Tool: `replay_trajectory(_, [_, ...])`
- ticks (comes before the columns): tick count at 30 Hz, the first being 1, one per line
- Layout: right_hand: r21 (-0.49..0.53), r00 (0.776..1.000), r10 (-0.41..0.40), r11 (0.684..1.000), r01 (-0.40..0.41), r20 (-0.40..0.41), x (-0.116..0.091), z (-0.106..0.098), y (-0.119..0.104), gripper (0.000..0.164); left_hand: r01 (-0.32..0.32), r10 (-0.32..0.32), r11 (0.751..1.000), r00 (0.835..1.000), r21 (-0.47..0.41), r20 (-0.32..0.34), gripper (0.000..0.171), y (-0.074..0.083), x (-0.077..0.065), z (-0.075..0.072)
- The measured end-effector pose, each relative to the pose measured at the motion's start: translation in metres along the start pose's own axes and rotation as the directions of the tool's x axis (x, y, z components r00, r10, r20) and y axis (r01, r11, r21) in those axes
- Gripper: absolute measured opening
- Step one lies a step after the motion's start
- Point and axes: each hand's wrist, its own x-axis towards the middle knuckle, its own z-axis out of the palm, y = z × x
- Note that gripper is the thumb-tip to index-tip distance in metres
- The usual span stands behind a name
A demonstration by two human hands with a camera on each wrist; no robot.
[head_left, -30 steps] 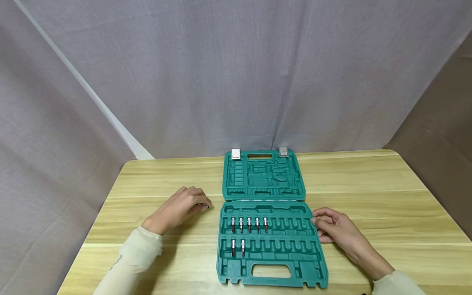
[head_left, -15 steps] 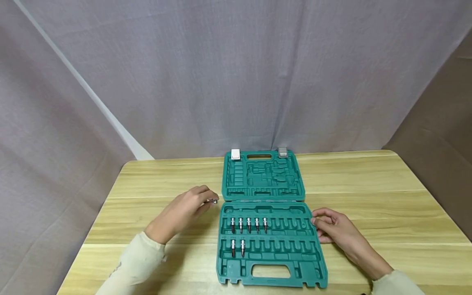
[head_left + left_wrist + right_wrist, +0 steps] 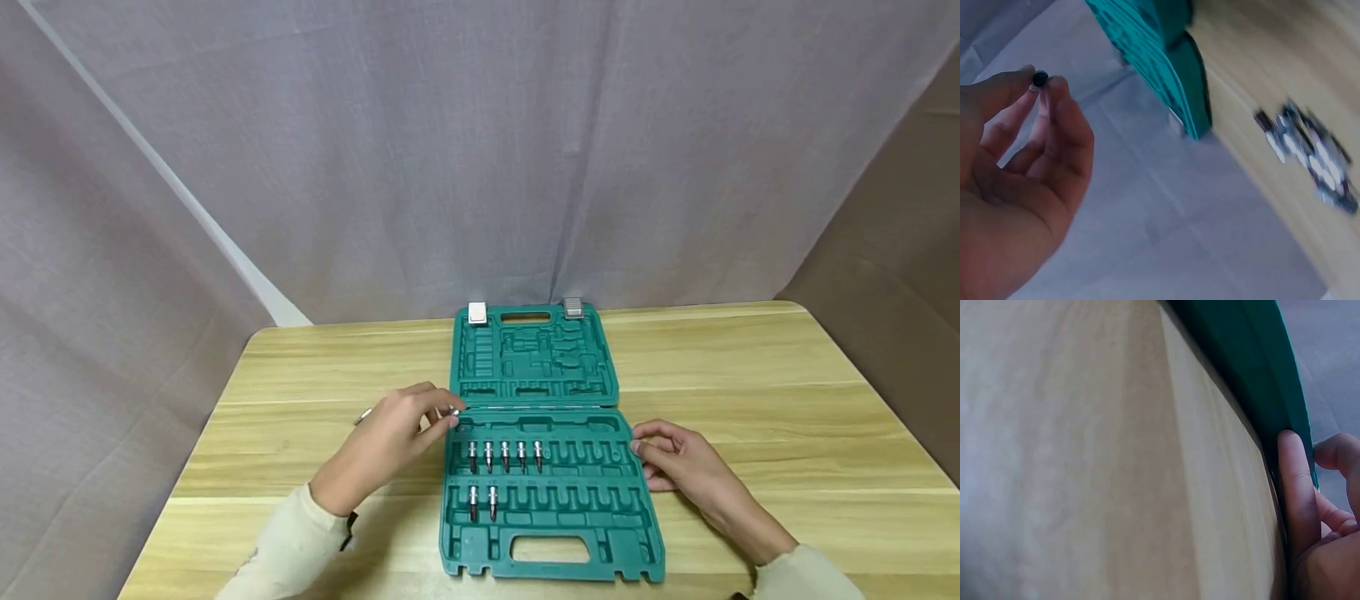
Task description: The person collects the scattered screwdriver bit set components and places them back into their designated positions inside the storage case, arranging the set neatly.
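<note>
Between thumb and fingertips, my left hand (image 3: 393, 437) pinches a small metal bit socket (image 3: 454, 411) at the left edge of the open green tool case (image 3: 551, 570). The left wrist view shows the round dark end of this bit socket (image 3: 1040, 79). Several silver bit sockets with dark tips stand in the case's two rows of slots, five-wide row aside, such as one bit socket (image 3: 472, 500) in the front row. My right hand (image 3: 693, 471) holds the case's right edge, thumb at the rim and a finger (image 3: 1297, 481) along the outer side wall.
Loose bit sockets (image 3: 1313, 153) lie in a blurred cluster on the wooden table (image 3: 750, 375); in the head view my left hand mostly hides them. The case lid (image 3: 611, 367) lies back with two metal latches, close to the grey curtain (image 3: 420, 167).
My left hand has moved right with the bit socket, up to the case's left edge. A loose bit socket now shows behind that hand. My right hand stays at the case.
</note>
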Motion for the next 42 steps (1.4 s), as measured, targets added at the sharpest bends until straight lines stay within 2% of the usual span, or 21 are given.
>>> replay_trajectory(4, [0.002, 1.0, 0.001, 1.0, -0.001, -0.002, 0.0, 0.001, -0.001, 0.038, 0.085, -0.081, 0.99, 0.996, -0.114, 0.04, 0.012, 0.009, 0.002, 0.006])
replay_trajectory(9, [-0.009, 1.0, 0.007, 1.0, -0.007, -0.013, -0.002, 0.001, -0.002, 0.038, 0.153, -0.131, 0.947, 0.987, -0.281, 0.094, 0.011, 0.016, 0.002, 0.015])
replay_trajectory(11, [-0.013, 1.0, 0.007, 1.0, -0.008, -0.014, -0.002, 0.001, -0.003, 0.038, 0.183, -0.149, 0.925, 0.981, -0.334, 0.125, 0.011, 0.018, 0.001, 0.019])
replay_trajectory(16, [-0.013, 1.0, 0.008, 1.0, -0.008, -0.008, -0.002, 0.001, -0.003, 0.038, 0.252, -0.175, 0.845, 0.964, -0.472, 0.2, 0.014, 0.021, -0.001, 0.031])
replay_trajectory(18, [-0.008, 1.0, 0.007, 1.0, -0.007, -0.004, -0.002, 0.002, -0.003, 0.038, 0.274, -0.186, 0.82, 0.958, -0.503, 0.219, 0.015, 0.023, -0.002, 0.035])
replay_trajectory(22, [-0.003, 1.0, 0.006, 1.0, -0.006, -0.005, -0.002, 0.002, -0.004, 0.038, 0.323, -0.217, 0.79, 0.942, -0.521, 0.256, 0.013, 0.026, -0.002, 0.042])
replay_trajectory(27, [-0.003, 1.0, 0.005, 1.0, -0.005, -0.011, -0.003, 0.003, -0.005, 0.037, 0.383, -0.239, 0.731, 0.919, -0.565, 0.313, 0.011, 0.029, -0.002, 0.05])
replay_trajectory(30, [-0.004, 1.0, 0.008, 1.0, -0.008, -0.016, -0.003, 0.003, -0.005, 0.036, 0.393, -0.236, 0.712, 0.914, -0.581, 0.329, 0.011, 0.031, -0.002, 0.054])
replay_trajectory(32, [-0.006, 1.0, 0.008, 1.0, -0.008, -0.016, -0.004, 0.003, -0.005, 0.036, 0.397, -0.233, 0.707, 0.912, -0.585, 0.337, 0.011, 0.033, -0.002, 0.056])
replay_trajectory(34, [-0.012, 1.0, 0.001, 1.0, -0.001, -0.012, -0.004, 0.003, -0.004, 0.038, 0.394, -0.227, 0.712, 0.913, -0.581, 0.34, 0.009, 0.034, -0.002, 0.059])
replay_trajectory(36, [-0.013, 1.0, -0.001, 1.0, 0.001, -0.011, -0.004, 0.002, -0.003, 0.039, 0.384, -0.218, 0.732, 0.915, -0.563, 0.34, 0.01, 0.035, -0.003, 0.062])
replay_trajectory(42, [-0.01, 1.0, -0.011, 1.0, 0.01, -0.011, -0.003, 0.002, -0.003, 0.039, 0.3, -0.194, 0.863, 0.94, -0.408, 0.28, 0.015, 0.036, -0.004, 0.07])
